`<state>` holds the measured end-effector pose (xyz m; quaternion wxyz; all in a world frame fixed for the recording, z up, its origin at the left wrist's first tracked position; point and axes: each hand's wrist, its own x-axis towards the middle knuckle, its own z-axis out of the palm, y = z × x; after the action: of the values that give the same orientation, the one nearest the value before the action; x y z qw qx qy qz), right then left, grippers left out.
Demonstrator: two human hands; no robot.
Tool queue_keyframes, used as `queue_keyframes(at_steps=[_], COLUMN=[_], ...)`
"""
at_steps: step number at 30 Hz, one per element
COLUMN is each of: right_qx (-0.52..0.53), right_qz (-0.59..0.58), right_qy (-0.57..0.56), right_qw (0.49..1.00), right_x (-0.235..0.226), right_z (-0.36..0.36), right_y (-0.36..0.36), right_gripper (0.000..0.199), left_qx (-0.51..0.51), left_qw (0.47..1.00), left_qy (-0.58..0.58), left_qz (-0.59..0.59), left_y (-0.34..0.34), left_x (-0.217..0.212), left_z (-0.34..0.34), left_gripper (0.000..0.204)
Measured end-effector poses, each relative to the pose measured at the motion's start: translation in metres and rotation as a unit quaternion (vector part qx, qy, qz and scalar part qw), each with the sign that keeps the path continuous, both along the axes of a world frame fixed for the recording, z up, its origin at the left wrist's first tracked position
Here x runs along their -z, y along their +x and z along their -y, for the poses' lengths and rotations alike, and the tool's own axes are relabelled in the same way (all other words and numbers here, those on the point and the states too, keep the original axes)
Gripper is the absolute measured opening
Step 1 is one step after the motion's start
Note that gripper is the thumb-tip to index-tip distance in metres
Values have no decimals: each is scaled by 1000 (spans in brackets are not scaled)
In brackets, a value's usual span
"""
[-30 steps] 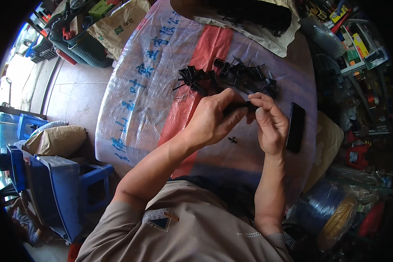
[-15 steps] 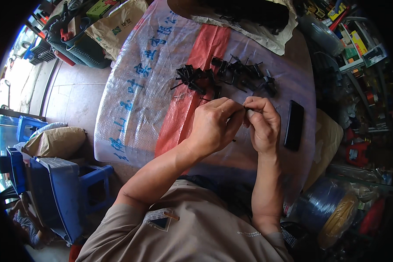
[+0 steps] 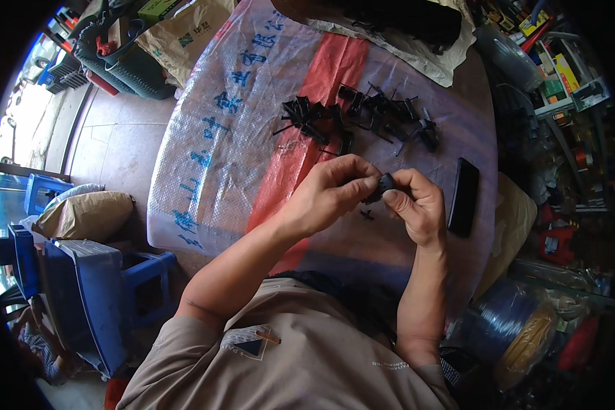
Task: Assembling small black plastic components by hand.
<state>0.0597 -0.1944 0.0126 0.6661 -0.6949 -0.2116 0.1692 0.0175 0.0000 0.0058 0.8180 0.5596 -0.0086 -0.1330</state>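
Between my two hands is a small black plastic part (image 3: 384, 184), rounded on its upper side. The fingers of my left hand (image 3: 335, 190) pinch it from the left, partly hiding it. On the other side, the thumb and fingers of my right hand (image 3: 420, 205) close on its right edge. A tiny dark piece (image 3: 367, 214) shows just below the hands. Beyond them lie two loose groups of black plastic parts with thin stems, the left group (image 3: 307, 117) on the red stripe and the right group (image 3: 389, 113) beside it.
A woven plastic sheet (image 3: 205, 178) with a red stripe covers the table. A black phone (image 3: 463, 198) lies to the right of my hands. At the far edge, black material (image 3: 417, 20) rests on crumpled paper. A blue stool (image 3: 150, 287) stands at the left, a wrapped coil (image 3: 506, 328) at the right.
My hands have drawn slightly apart and turned, so the black part between them now shows plainly. My right hand has moved a little lower. The table appears shifted slightly right.
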Motion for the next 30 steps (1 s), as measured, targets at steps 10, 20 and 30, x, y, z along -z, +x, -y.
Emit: queue_keyframes(at_steps=[10, 20, 30], right_qx=[-69, -98, 13], right_qz=[-66, 118, 68], right_qy=[-82, -200, -108], right_qw=[992, 968, 992], right_x=[-11, -14, -2], right_z=[-11, -40, -36], right_y=[-8, -2, 12], right_gripper=[9, 7, 19], left_qx=[-9, -64, -45], left_qw=[926, 904, 996], left_qy=[287, 359, -74], left_qz=[244, 222, -16], left_y=[-12, -16, 0], left_x=[9, 15, 16], left_z=[-18, -27, -37], left_gripper=[30, 27, 35])
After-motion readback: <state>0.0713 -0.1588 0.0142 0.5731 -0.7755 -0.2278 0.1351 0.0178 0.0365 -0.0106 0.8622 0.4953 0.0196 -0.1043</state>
